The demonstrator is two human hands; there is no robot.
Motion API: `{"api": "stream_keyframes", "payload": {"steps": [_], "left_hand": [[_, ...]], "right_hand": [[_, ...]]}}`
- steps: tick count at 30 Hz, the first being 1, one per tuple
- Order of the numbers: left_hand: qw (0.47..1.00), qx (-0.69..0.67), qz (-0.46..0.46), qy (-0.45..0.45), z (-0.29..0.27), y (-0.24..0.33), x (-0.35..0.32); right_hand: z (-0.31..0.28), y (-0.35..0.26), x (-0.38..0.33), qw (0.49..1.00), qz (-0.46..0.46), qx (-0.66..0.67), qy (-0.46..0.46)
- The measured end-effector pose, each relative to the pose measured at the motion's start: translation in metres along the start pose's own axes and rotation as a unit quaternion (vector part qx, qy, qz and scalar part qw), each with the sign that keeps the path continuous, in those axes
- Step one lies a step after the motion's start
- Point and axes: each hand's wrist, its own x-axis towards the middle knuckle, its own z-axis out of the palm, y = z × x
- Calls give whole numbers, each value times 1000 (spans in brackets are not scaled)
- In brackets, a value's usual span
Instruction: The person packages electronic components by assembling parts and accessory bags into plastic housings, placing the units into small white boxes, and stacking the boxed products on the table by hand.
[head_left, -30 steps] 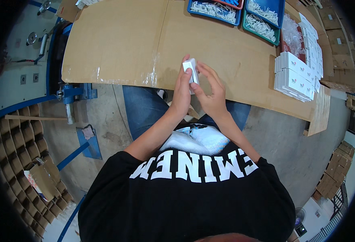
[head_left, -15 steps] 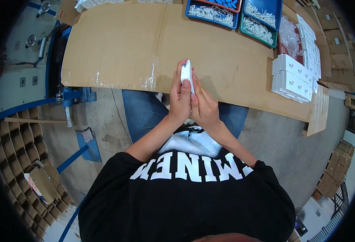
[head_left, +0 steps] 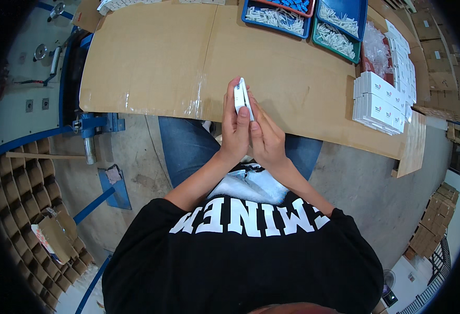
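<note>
Box (head_left: 240, 98), white; long axis points forward, far end slightly leftward; left hand (head_left: 234, 129), right hand (head_left: 269, 140) clasped around it.

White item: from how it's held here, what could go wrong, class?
1. The white item is between the left grip and right grip, near the table's front edge; it might slip and fall.
2. A gap seems to show along it; uneven squeezing could perhaps bend it.
3. The white boxes stand near that edge too; a bump might topple some.
</note>
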Motion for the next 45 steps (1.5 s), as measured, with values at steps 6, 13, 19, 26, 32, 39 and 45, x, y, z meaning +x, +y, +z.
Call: {"api": "stream_keyframes", "payload": {"steps": [6,13,19,26,32,39,45], "left_hand": [[986,126,91,-59,-6,6,8],[959,231,153,-63,-16,-1,16],[970,181,157,-30,-17,0,16],[967,185,174,6,-14,9,12],[962,186,201,20,-10,10,10],[957,179,227,20,-9,8,8],[979,125,159,27,-3,10,14]], "right_hand": [[-11,-25,20,917,277,285,45],[2,-34,23,846,383,370,36],[12,-44,23,872,350,339,54],[16,-53,16,879,339,331,58],[14,-62,13,909,305,276,60],[14,-74,12,921,291,239,97],[7,-47,18,926,285,242,43]]}}
